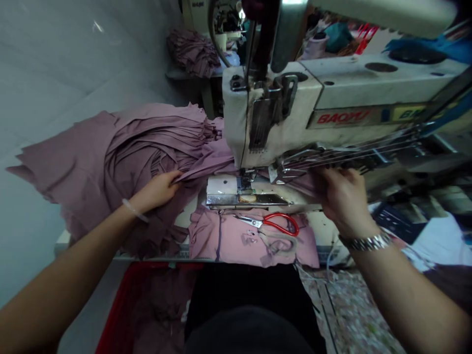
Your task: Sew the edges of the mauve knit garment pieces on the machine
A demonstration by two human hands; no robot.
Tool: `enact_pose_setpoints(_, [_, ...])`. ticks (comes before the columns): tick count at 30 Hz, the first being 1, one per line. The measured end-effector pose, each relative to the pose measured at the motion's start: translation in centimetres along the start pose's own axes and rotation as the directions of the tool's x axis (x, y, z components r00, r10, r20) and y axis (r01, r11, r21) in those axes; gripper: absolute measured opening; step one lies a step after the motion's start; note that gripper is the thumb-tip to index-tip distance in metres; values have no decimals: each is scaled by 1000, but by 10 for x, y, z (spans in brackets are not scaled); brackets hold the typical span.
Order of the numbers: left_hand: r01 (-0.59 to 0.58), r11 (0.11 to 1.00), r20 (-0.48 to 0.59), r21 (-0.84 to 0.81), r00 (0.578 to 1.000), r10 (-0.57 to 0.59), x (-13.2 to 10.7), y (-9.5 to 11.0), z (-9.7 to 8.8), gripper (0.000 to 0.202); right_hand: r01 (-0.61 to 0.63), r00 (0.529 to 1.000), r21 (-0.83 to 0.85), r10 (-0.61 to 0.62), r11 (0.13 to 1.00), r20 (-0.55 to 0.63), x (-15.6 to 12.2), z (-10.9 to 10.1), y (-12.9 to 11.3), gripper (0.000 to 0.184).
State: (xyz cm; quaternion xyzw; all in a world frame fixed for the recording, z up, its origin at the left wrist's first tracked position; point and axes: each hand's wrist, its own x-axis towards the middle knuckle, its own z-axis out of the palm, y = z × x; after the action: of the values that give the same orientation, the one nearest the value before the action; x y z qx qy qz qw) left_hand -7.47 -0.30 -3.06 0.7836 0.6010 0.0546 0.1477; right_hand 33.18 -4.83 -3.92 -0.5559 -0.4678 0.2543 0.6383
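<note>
At the sewing machine (368,91), mauve fabric (212,158) is being handled from both sides. Left of the machine, beside a fabric pile (136,147), an edge is being pinched by the left hand (158,191), thumb against fingers. Beneath the machine's arm, fabric is being touched by the right hand (346,199); its finger grip cannot be told. Before the machine, red-handled scissors (261,223) are being supported by pink cloth (233,241).

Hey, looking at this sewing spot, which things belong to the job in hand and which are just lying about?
Seem part of the job:
Sewing machine
Mauve fabric, held by the left hand and running to the machine
Right hand, fingers partly hidden
Fabric stack

Seem just lying about:
Scissors, on pink cloth
Far fabric heap
</note>
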Motion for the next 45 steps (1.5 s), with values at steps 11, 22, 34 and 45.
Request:
enact_pose_setpoints(11, [-111, 695, -458, -711, 823, -337, -44, 41, -45, 33, 166, 986, -3, -166, 986, -28, -66, -22, -25, 19])
enact_pose_setpoints(22, [-555, 677, -287, 484, 630, 722, -32, 102, 48, 30, 922, 364, -384, -225, -53, 904, -42, 9, -17, 56])
enact_pose_setpoints(34, [-503, 797, -307, 335, 741, 597, -46, 126, 54, 25, 946, 323, -267, -450, 185, 833, -64, 29, -9, 36])
enact_pose_setpoints(45, [-415, 820, -314, 393, 778, 545, -50, 137, 61, 39, 876, 481, -397, -463, 273, 744, -86, 51, -17, 36])
